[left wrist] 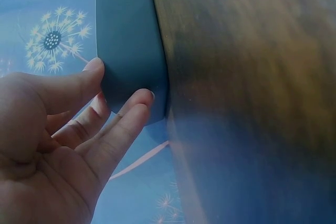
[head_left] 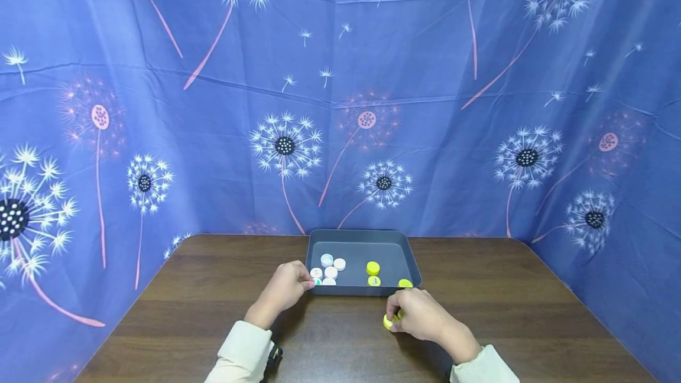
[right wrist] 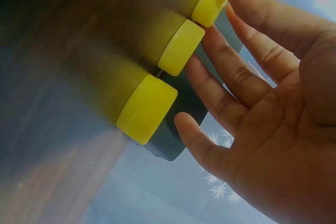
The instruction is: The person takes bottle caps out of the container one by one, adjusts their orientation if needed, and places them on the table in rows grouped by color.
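Note:
In the head view, my left hand (head_left: 285, 286) is at the front left corner of a dark grey tray (head_left: 367, 291). Seen from the left wrist, the thumb touches the tray's rim (left wrist: 128, 40) and bent fingers lie against its outer side, holding the corner. My right hand (head_left: 421, 314), just in front of the tray, pinches a yellow bottle cap (head_left: 388, 323) between thumb and fingertips at the table. The right wrist view has that cap (right wrist: 210, 2) at the end of a row, beside a second yellow cap (right wrist: 181, 48) and a third, nearer one (right wrist: 147, 109).
Inside the tray, several white bottle caps (head_left: 331, 272) cluster at the left. Yellow caps (head_left: 373, 268) sit toward its middle and right. The brown wooden table (head_left: 213, 270) meets a blue dandelion-print cloth (head_left: 340, 135) behind and at both sides.

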Tool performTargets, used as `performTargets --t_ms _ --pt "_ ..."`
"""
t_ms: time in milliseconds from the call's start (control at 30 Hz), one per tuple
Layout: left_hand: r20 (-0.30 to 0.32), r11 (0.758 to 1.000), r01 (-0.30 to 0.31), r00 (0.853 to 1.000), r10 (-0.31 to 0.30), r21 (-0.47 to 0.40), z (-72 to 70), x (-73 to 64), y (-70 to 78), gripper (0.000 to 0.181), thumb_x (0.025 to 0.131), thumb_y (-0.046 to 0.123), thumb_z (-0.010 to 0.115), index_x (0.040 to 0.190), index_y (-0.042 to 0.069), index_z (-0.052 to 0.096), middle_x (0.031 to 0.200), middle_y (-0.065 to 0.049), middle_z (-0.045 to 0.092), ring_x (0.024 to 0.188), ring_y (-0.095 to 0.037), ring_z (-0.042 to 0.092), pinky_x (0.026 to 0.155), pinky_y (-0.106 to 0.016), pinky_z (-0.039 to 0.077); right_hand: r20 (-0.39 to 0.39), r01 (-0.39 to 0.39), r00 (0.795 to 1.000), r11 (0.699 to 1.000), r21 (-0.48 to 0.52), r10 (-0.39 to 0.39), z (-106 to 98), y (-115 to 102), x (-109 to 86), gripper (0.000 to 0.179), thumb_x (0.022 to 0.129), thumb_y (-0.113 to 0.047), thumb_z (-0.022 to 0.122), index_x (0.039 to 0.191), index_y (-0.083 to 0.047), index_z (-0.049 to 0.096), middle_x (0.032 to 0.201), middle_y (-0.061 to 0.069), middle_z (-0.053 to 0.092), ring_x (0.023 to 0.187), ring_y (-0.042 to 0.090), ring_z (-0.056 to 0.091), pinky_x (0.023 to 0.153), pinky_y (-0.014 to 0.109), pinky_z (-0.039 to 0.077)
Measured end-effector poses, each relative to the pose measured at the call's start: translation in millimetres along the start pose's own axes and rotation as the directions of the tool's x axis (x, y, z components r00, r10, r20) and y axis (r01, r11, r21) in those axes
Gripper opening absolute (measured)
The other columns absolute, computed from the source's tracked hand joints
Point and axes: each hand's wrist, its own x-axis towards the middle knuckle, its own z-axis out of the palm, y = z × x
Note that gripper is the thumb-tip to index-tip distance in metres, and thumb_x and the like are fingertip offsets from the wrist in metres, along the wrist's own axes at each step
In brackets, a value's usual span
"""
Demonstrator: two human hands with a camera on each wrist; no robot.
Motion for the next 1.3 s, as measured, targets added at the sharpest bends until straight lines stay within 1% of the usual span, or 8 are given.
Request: performTargets --t_ms 200,333,500,700,833,1067,1200,1300 --pt "0.001 1.000 0.003 1.000 -0.003 0.009 0.5 -0.3 -0.5 0.016 0.083 0.001 0.076 0.070 0.009 0.070 0.076 0.007 0.058 0.073 -0.009 0.056 0.068 -0.028 0.049 0.002 0.043 0.999 0.999 0.022 -0.043 -1.4 0.3 0.1 0.022 0.072 -0.015 0.087 0.076 -0.027 0.069 0.078 -0.020 0.059 0.066 -0.001 0.047 0.062 0.027 0.039" --pt "0.000 1.000 0.011 1.000 -0.011 0.013 0.7 0.2 -0.2 0.016 0.083 0.000 0.076 0.070 0.009 0.071 0.076 0.007 0.058 0.072 -0.009 0.056 0.067 -0.028 0.049 -0.026 0.092 0.996 0.995 0.043 -0.091 -5.3 0.6 1.7 0.021 0.072 -0.011 0.086 0.078 -0.025 0.073 0.083 -0.019 0.063 0.074 0.004 0.056 0.066 0.027 0.045" --pt "0.002 1.000 0.020 1.000 -0.020 0.012 0.5 -0.3 0.1 0.016 0.083 0.000 0.076 0.070 0.008 0.071 0.076 0.006 0.059 0.072 -0.009 0.056 0.067 -0.028 0.049 -0.043 0.130 0.991 0.989 0.067 -0.127 -9.0 2.3 4.8 0.021 0.075 -0.008 0.084 0.091 -0.019 0.075 0.095 -0.015 0.068 0.094 0.009 0.062 0.080 0.033 0.052" --pt "0.004 0.999 0.034 0.999 -0.034 0.028 0.3 0.4 0.3 0.016 0.083 0.001 0.077 0.070 0.008 0.071 0.075 0.006 0.058 0.072 -0.009 0.055 0.067 -0.029 0.049 -0.072 0.128 0.990 0.979 0.159 -0.118 -13.4 5.3 6.3 0.031 0.081 -0.010 0.081 0.110 -0.013 0.072 0.117 -0.003 0.069 0.113 0.020 0.062 0.093 0.041 0.051" --pt "0.007 0.999 0.026 1.000 -0.027 0.038 1.2 2.5 0.5 0.014 0.083 0.002 0.077 0.071 0.008 0.072 0.076 0.006 0.059 0.072 -0.009 0.056 0.067 -0.029 0.050 -0.111 0.109 0.990 0.976 0.190 -0.089 -16.3 9.6 6.4 0.043 0.080 -0.012 0.083 0.120 -0.015 0.068 0.123 -0.002 0.066 0.118 0.022 0.060 0.096 0.044 0.050" --pt "0.022 0.997 0.063 0.998 -0.064 0.033 -0.1 4.5 0.9 0.017 0.083 0.001 0.077 0.070 0.009 0.071 0.076 0.005 0.059 0.072 -0.009 0.056 0.068 -0.030 0.049 -0.211 0.117 0.975 0.967 0.226 -0.068 -21.5 12.5 10.8 0.049 0.081 -0.016 0.083 0.127 -0.014 0.065 0.126 0.000 0.066 0.119 0.022 0.060 0.097 0.047 0.048" --pt "0.023 0.998 0.049 0.999 -0.049 0.028 -1.1 6.2 1.3 0.015 0.083 0.002 0.077 0.070 0.007 0.071 0.077 0.004 0.060 0.073 -0.011 0.057 0.069 -0.031 0.050 -0.240 0.077 0.971 0.964 0.254 -0.014 -30.2 9.4 15.4 0.049 0.083 -0.019 0.082 0.129 -0.017 0.064 0.129 0.000 0.065 0.121 0.024 0.059 0.096 0.050 0.049" --pt "0.030 0.998 0.049 0.998 -0.050 0.026 -0.8 6.1 1.5 0.014 0.083 0.003 0.077 0.071 0.007 0.072 0.078 0.005 0.060 0.074 -0.011 0.058 0.070 -0.031 0.051 -0.264 0.082 0.964 0.955 0.285 -0.003 -36.0 11.2 20.7 0.047 0.083 -0.018 0.081 0.128 -0.018 0.065 0.128 0.001 0.065 0.121 0.024 0.059 0.095 0.051 0.049"
